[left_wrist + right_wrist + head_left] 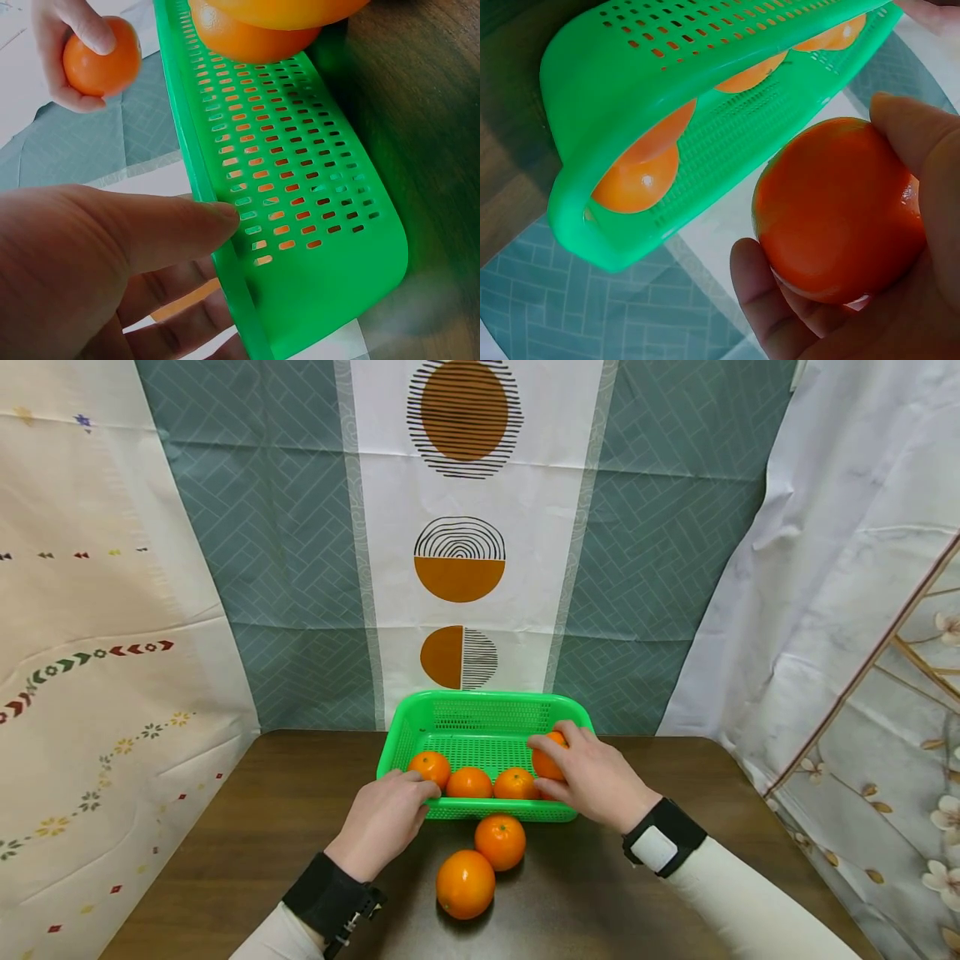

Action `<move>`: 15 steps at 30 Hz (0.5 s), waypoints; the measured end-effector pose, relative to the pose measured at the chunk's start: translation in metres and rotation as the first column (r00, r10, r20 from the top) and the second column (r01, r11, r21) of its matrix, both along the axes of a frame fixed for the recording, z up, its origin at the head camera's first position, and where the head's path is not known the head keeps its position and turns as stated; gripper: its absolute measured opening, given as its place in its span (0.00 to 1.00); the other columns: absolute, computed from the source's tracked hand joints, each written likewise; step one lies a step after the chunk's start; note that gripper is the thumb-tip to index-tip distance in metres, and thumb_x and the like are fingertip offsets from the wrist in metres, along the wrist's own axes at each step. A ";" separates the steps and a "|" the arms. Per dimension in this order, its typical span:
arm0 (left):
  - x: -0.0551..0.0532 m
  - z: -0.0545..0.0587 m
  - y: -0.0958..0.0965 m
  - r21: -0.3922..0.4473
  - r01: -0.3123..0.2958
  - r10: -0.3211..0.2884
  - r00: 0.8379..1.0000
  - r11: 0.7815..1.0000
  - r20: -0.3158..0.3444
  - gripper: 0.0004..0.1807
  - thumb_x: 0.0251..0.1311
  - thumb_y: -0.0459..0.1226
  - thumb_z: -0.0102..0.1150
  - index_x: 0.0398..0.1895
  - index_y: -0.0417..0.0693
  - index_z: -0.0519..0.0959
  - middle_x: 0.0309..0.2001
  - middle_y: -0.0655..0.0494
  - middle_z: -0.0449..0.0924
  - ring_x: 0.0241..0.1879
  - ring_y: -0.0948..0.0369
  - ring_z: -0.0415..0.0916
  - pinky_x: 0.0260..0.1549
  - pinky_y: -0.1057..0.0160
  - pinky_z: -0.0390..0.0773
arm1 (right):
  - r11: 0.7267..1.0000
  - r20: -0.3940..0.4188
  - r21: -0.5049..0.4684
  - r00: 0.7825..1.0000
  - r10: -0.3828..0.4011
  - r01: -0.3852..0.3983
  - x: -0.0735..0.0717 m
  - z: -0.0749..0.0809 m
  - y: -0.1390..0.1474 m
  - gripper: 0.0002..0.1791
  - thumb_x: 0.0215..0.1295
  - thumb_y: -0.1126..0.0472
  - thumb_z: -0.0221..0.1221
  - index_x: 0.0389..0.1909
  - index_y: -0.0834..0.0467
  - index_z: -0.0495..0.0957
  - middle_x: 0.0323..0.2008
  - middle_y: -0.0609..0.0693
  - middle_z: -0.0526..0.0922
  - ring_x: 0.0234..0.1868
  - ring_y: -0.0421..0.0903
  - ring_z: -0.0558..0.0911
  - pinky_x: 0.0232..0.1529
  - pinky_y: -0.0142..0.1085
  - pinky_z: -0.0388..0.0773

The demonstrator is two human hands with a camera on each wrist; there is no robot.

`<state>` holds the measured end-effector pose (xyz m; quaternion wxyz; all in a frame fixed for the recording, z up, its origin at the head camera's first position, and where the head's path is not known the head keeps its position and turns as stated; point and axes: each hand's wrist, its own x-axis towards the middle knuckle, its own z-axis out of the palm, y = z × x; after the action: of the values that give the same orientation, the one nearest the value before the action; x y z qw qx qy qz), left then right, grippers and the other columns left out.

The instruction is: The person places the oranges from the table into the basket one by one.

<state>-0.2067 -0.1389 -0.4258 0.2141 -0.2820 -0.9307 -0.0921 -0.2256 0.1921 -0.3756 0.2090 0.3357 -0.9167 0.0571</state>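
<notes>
A green plastic basket (491,697) with perforated walls stands on the table. My left hand (386,818) grips its near left rim, the thumb (187,229) on the outer side and the other fingers inside. Over the basket's right side, my right hand (600,777) holds an orange (836,214) between thumb and fingers. Along the near wall inside lie several oranges, among them a left one (431,767), a middle one (469,783) and another (515,783); one beneath my right hand is mostly hidden. Outside, two oranges sit before the basket, one nearer (465,885) and one by the wall (500,842).
The brown wooden table (300,827) extends to both sides of the basket. A patterned cloth (300,568) hangs directly behind it. Pale curtains flank the table, a left one (112,652) and a right one (847,610).
</notes>
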 end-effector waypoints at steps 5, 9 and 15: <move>0.000 0.000 0.000 0.007 0.000 0.000 1.000 1.000 -0.007 0.14 0.54 0.29 0.84 0.35 0.56 0.87 0.32 0.63 0.79 0.31 0.57 0.75 0.25 0.61 0.77 | 1.000 0.002 0.006 1.000 -0.016 0.016 -0.004 0.002 -0.002 0.29 0.68 0.47 0.78 0.65 0.53 0.82 0.50 0.58 0.77 0.40 0.52 0.80 0.32 0.42 0.85; -0.001 -0.001 0.000 0.011 -0.008 0.008 1.000 1.000 0.004 0.14 0.55 0.29 0.83 0.36 0.57 0.88 0.32 0.63 0.79 0.31 0.57 0.75 0.25 0.61 0.76 | 1.000 0.012 0.012 1.000 -0.029 0.029 -0.010 0.002 -0.005 0.30 0.66 0.48 0.79 0.65 0.53 0.83 0.51 0.58 0.78 0.40 0.53 0.80 0.32 0.44 0.86; -0.001 -0.003 0.000 0.008 -0.014 0.014 1.000 1.000 0.017 0.14 0.55 0.29 0.83 0.35 0.57 0.88 0.32 0.64 0.79 0.31 0.58 0.74 0.25 0.61 0.76 | 0.999 0.019 0.025 0.999 -0.032 0.031 -0.016 0.001 -0.010 0.30 0.66 0.49 0.79 0.65 0.52 0.83 0.50 0.58 0.78 0.41 0.54 0.80 0.34 0.46 0.87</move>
<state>-0.2081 -0.1391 -0.4284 0.2079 -0.2739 -0.9340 -0.0968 -0.2417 0.1824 -0.3747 0.1969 0.3233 -0.9244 0.0456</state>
